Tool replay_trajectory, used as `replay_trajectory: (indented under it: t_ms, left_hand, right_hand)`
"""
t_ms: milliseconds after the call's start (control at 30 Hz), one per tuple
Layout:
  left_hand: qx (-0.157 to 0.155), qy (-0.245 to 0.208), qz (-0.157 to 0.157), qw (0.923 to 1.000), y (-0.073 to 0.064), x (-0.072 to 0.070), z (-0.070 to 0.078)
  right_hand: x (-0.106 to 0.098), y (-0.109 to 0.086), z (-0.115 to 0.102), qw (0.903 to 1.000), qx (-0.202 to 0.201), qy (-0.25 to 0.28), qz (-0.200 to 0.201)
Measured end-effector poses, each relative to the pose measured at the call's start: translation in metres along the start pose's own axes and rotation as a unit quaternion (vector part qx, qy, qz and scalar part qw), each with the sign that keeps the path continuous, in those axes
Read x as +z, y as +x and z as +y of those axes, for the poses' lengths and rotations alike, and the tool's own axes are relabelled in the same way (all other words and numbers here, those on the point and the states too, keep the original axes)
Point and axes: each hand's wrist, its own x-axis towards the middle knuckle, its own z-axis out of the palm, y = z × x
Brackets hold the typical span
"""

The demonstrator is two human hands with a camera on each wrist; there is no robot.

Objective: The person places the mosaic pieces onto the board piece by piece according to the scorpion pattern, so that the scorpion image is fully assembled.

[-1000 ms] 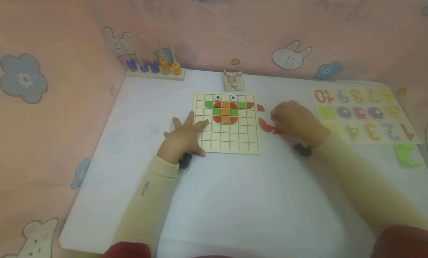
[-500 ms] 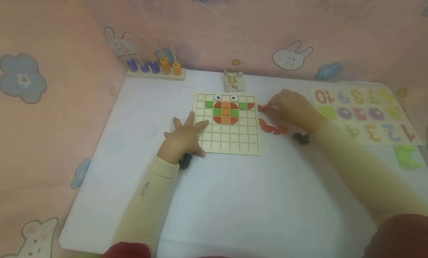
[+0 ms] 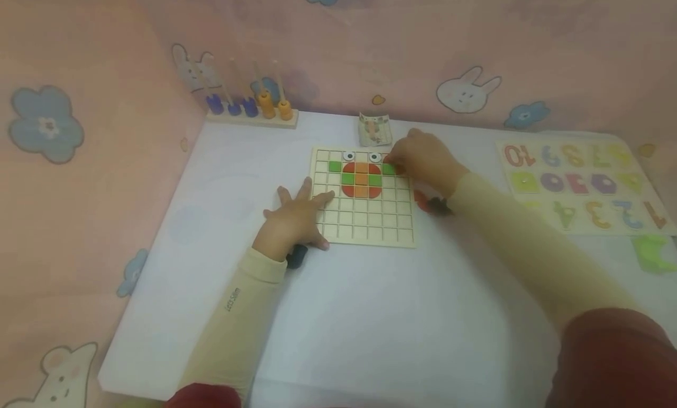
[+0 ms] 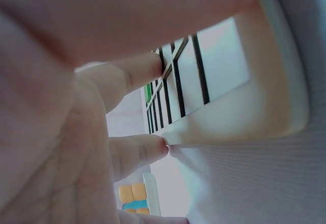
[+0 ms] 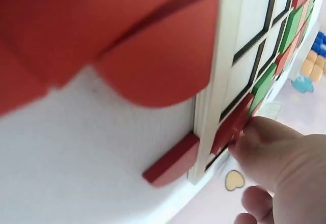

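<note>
Pinching red pc [image 3: 386, 159], R hand [image 3: 425, 160]; long axis unclear; board [image 3: 368, 234] sides fore-aft.

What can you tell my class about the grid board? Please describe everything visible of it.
The grid board is square, pale and wood-looking, with a plain raised border and dark-edged grooves separating its cells. It lies flat on the white table. Upper cells hold two eye pieces above orange, green and red pieces; the lower rows are bare. The spread left hand touches its left side, while the right hand has its fingertips at a red piece near the far right corner.
</note>
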Motion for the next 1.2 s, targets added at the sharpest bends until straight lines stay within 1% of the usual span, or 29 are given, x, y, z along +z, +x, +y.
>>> replay_trajectory:
  t_ms: [167,233,300,400,467,500,533,567,600,667,767,800,867,900,1000,1100,1200]
  left_hand:
    - [0.0,-0.002,-0.001,1.0,-0.002,-0.001,0.001]
    - [-0.001,-0.003,-0.002,1.0,-0.002,0.0,0.002]
    - [-0.002,-0.003,-0.003,1.0,-0.002,0.0,0.002]
    - [-0.001,-0.002,-0.002,1.0,0.0,0.001,0.001]
    - [-0.001,-0.001,-0.002,1.0,0.0,0.001,0.001]
    - [-0.002,0.0,-0.003,1.0,0.0,0.001,0.001]
    - [-0.002,0.0,-0.002,1.0,0.0,0.001,0.001]
    - [-0.002,0.001,-0.002,1.0,0.0,0.001,0.001]
    - [-0.002,0.001,-0.002,1.0,0.0,0.001,0.001]
    - [-0.001,0.002,-0.002,1.0,0.001,0.0,0.001]
    - [-0.003,0.0,-0.003,1.0,0.0,-0.001,0.001]
    - [-0.003,-0.001,-0.003,1.0,-0.001,-0.001,0.001]
    - [-0.005,-0.002,-0.003,1.0,-0.002,-0.002,0.001]
    - [-0.005,-0.003,-0.004,1.0,-0.002,-0.002,0.001]
    - [-0.005,-0.004,-0.003,1.0,-0.003,-0.002,0.001]
    - [-0.003,-0.004,-0.004,1.0,-0.003,-0.002,0.002]
    - [-0.002,-0.002,-0.003,1.0,-0.002,-0.002,0.002]
  right_hand:
    - [0.003,-0.01,0.004,0.9988,-0.036,-0.034,0.007]
    - [0.004,-0.013,0.007,0.9987,-0.039,-0.029,0.012]
    - [0.005,-0.015,0.01,0.9997,-0.019,-0.004,0.013]
    - [0.003,-0.021,0.017,0.9982,0.036,0.047,0.002]
    - [0.001,-0.027,0.019,0.9924,0.088,0.085,-0.018]
    - [0.0,-0.03,0.02,0.989,0.108,0.098,-0.026]
    - [0.0,-0.034,0.02,0.9854,0.126,0.108,-0.038]
    - [0.001,-0.037,0.021,0.9843,0.133,0.105,-0.048]
    - [0.002,-0.04,0.022,0.9855,0.131,0.09,-0.059]
    - [0.007,-0.045,0.025,0.9901,0.107,0.054,-0.074]
    - [0.014,-0.051,0.032,0.9949,0.068,0.015,-0.072]
    - [0.016,-0.052,0.033,0.9954,0.064,0.015,-0.069]
    - [0.018,-0.054,0.035,0.995,0.073,0.035,-0.059]
    - [0.02,-0.055,0.035,0.9952,0.073,0.035,-0.055]
    - [0.021,-0.056,0.034,0.9965,0.062,0.004,-0.055]
    - [0.021,-0.057,0.032,0.996,0.053,-0.033,-0.063]
    - [0.02,-0.059,0.028,0.9954,0.062,-0.036,-0.064]
